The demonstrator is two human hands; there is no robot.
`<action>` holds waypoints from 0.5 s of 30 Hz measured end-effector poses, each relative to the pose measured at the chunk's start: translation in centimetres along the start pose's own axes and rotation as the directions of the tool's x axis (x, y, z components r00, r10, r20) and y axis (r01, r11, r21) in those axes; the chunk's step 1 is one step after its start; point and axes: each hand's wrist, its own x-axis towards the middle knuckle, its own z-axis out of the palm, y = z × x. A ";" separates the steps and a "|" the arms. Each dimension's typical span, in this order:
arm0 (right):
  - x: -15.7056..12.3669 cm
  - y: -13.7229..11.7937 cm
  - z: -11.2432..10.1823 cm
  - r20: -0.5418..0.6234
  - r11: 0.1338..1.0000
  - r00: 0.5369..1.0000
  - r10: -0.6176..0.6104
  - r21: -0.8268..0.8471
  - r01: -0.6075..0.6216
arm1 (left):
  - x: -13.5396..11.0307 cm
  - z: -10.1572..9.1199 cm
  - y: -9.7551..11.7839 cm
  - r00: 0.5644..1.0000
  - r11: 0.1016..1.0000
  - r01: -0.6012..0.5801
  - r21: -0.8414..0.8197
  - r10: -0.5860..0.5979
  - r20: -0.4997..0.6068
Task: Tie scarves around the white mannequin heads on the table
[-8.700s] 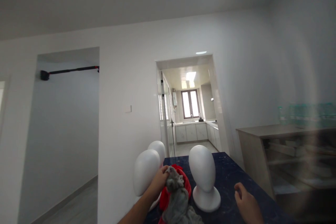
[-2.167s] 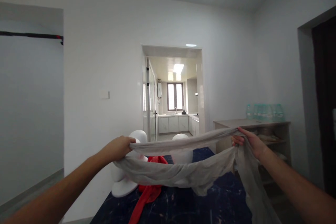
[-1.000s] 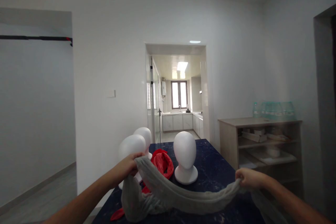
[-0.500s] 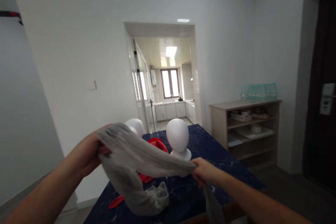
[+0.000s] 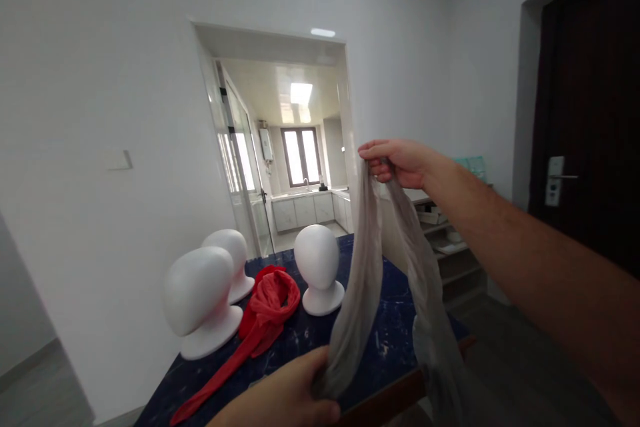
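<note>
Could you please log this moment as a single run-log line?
right hand: raised, gripping gray cloth | left hand: lower, gripping same cloth | blue table: red cloth, three white mannequin heads

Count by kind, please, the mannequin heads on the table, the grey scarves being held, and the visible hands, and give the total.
White mannequin heads: 3
Grey scarf: 1
Hands, left hand and right hand: 2
Total: 6

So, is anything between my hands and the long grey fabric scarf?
Nothing visible: your right hand holds the scarf up high, your left hand lower. All three white mannequin heads stand beyond it.
</note>
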 end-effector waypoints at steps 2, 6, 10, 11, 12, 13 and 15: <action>0.5 -0.8 2.0 0.012 0.999 0.999 -0.034 -0.040 0.034 | 1.9 0.4 2.6 0.992 0.983 -0.125 -0.132 0.120 -0.047; 0.1 -0.6 5.6 0.055 0.996 0.996 -0.069 -0.051 0.072 | 5.5 -1.6 9.8 0.877 0.808 -0.458 -0.370 0.343 -0.337; -0.8 1.2 8.0 0.165 0.994 0.984 -0.070 -0.077 0.083 | 6.2 -4.0 17.2 0.723 0.745 -0.624 -0.235 0.436 -0.536; -1.0 1.7 8.4 0.157 0.990 0.983 -0.092 -0.093 0.108 | 6.0 -4.6 18.6 0.723 0.766 -0.613 -0.194 0.445 -0.528; -1.1 2.3 8.8 0.124 0.984 0.985 -0.124 -0.109 0.138 | 5.7 -5.1 19.6 0.740 0.796 -0.585 -0.156 0.445 -0.504; -1.4 2.8 9.1 0.070 0.979 0.985 -0.159 -0.122 0.166 | 5.4 -5.6 20.4 0.765 0.828 -0.547 -0.121 0.436 -0.473; -2.1 3.9 9.4 -0.050 0.974 0.979 -0.197 -0.123 0.190 | 4.8 -6.6 21.2 0.814 0.878 -0.474 -0.067 0.408 -0.414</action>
